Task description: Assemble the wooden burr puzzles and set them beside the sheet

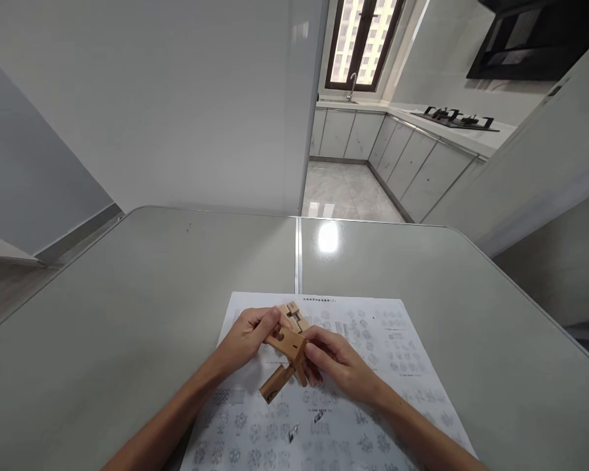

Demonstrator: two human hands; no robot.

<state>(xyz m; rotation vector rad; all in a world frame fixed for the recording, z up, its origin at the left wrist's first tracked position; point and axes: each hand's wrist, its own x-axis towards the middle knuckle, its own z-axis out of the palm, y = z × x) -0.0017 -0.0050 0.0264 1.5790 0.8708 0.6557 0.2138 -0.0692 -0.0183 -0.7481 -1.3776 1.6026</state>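
Observation:
Both hands meet over a printed sheet [343,327]. My left hand [248,337] is closed, thumb on top, around a brown notched wooden puzzle piece [289,343]. My right hand [341,360] is closed at the right end of that piece, its thumb and fingers pressed against it; some of its fingertips are hidden behind the wood. A lighter wooden puzzle block [293,316] with several joined parts shows just beyond the left thumb. Below the hands, another wooden piece [275,384] with a dark mark slants down to the left; whether it is joined to the held piece I cannot tell.
The sheet carries rows of small diagrams and lies on a grey-green folding table [142,314] with a metal seam [298,255] down its middle. A white panel [201,104] stands behind the table. At the back right are kitchen cabinets [422,163] and a gas stove [454,119].

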